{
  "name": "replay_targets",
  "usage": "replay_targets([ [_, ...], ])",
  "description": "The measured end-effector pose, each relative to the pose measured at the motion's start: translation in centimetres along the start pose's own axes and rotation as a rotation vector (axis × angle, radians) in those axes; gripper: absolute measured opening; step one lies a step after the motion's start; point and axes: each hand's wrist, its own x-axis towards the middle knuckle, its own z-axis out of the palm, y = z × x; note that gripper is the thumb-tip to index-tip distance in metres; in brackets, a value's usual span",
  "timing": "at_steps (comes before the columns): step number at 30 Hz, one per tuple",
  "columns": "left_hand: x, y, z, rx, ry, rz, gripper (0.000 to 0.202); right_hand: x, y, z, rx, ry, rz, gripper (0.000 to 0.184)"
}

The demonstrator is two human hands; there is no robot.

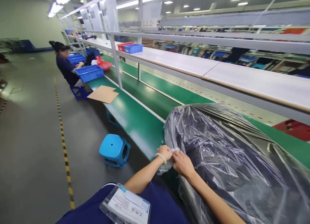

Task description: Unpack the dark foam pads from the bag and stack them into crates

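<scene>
**Plastic wrap (225,162) pinched at belt edge**
Wrap covers dark bulky load (208,143), resting against green assy belt (142,133). L hand (164,153) & R hand (182,164) both clenched on gathered wrap. Blue stool (113,148) nearby; co-worker (66,65) far down line w/ blue bin (90,73).

Green conveyor belt (142,133) beneath a long white shelf (169,62)

A flat cardboard sheet (103,94) lies on the belt, a blue plastic crate (90,73) sits farther along, and a large plastic-wrapped bundle (218,153) rests nearest. A red crate (122,47) and a blue crate (133,48) stand side by side on the shelf. A blue stool (114,149) and a yellow-and-black tape line (64,146) mark the grey floor (31,146).
</scene>
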Motion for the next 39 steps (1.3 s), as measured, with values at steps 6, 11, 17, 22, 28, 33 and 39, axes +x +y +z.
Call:
replay_targets([
  [6,-1.8,-0.1,-1.5,0.095,0.032,0.017,0.018,-0.2,0.2,-0.8,0.086,-0.022,-0.042,0.019],
  [11,-3.7,0.6,-1.1,0.177,0.052,0.032,0.033,-0.7,1.6,-0.6,0.126,-0.006,0.093,0.021],
  [17,-4.5,0.3,0.8,0.106,-0.009,-0.038,0.035,-1.0,0.9,0.5,0.097,0.063,0.182,0.020],
  [22,-3.4,-1.0,1.4,-0.026,-0.009,-0.080,0.023,-1.3,-0.3,2.1,0.128,0.074,0.109,0.019],
  [28,-1.3,-2.4,0.9,-0.191,0.017,-0.205,0.013,-0.1,1.6,3.1,0.347,0.005,-0.097,0.019],
  [33,-1.0,-2.9,0.1,-0.402,-0.038,-0.290,0.027,-0.9,2.0,2.7,0.197,0.260,-0.108,0.016],
  [39,-1.6,-1.9,-0.2,-0.645,-0.208,-0.243,0.032,-2.2,-0.7,2.8,-0.061,0.394,-0.228,0.045],
])
